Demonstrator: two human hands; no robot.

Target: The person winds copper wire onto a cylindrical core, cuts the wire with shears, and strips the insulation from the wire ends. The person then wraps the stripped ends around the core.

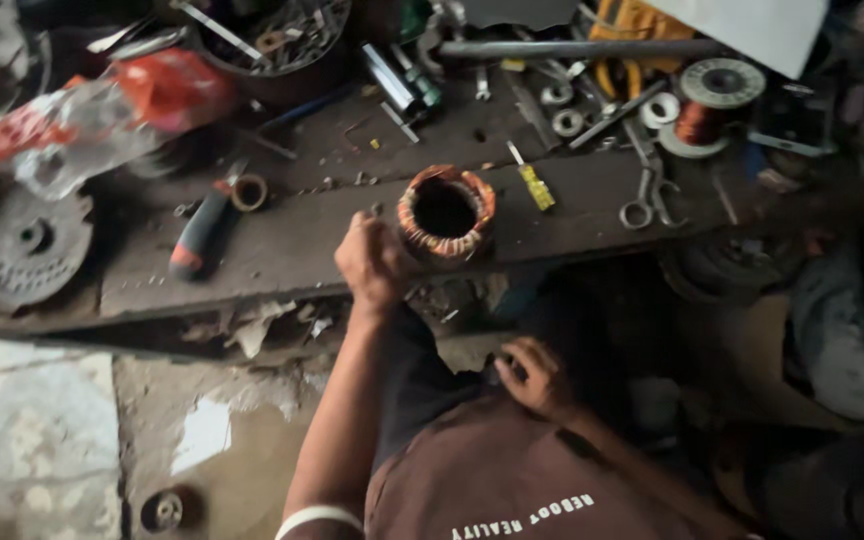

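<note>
The stator (pixel 445 212), a ring of copper windings with a dark hollow core, stands on the near edge of the bench (pixel 282 250), its opening facing up. The left hand (pixel 372 262) is pressed against the stator's left side; its fingers wrap round the outer wall, closed on it in a grip, though the fingertips are hidden behind the windings.

The right hand (pixel 535 377) lies below the stator, well apart from it, resting on the person's dark clothing. Its fingers are curled loosely inward; whether they pinch anything is too dim to tell.

Right of the stator, just beside it, lies a yellow screwdriver (pixel 533 181), and further right a pair of scissors (pixel 649 195). Above and to the right of the stator sits a spool (pixel 704 112) of copper wire. Left of the stator lies a black tool with a red tip (pixel 197 232), with a roll of tape (pixel 249 192) by its far end. Far left of the stator, a grey pulley (pixel 20 242) rests at the bench end, partly in shadow. The area right of and below the stator is dark and blurred, and its clutter cannot be made out
</note>
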